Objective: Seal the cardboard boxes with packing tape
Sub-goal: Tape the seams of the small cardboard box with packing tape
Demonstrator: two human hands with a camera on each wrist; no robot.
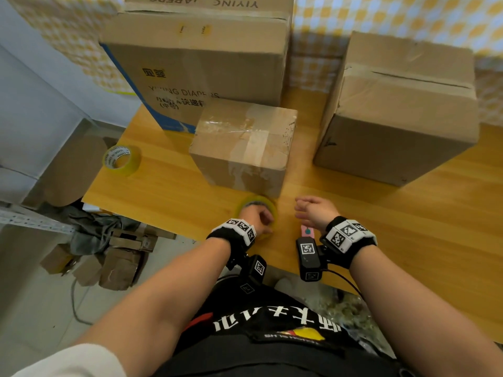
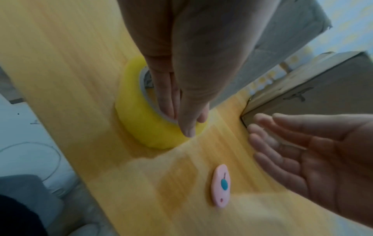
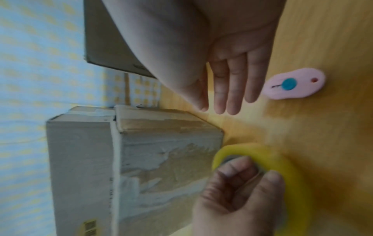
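A yellow tape roll [image 1: 257, 204] [image 2: 141, 124] [image 3: 292, 175] lies flat on the wooden table [image 1: 168, 186] just in front of a small taped cardboard box [image 1: 245, 145] [image 3: 153, 159]. My left hand [image 1: 258, 217] [image 2: 181, 99] [image 3: 242, 191] grips the roll, fingers inside its core and thumb on the outer wall. My right hand [image 1: 310, 210] [image 2: 302, 151] [image 3: 228, 83] hovers open to the right of the roll, holding nothing. A pink pocket cutter [image 1: 307, 232] [image 2: 221, 186] [image 3: 294, 83] lies on the table near the right wrist.
A second tape roll [image 1: 122, 160] sits near the table's left edge. A big diaper box [image 1: 196, 63] stands behind the small box, and a plain brown box [image 1: 400, 110] at the right. Flattened cardboard [image 1: 114, 257] lies on the floor to the left.
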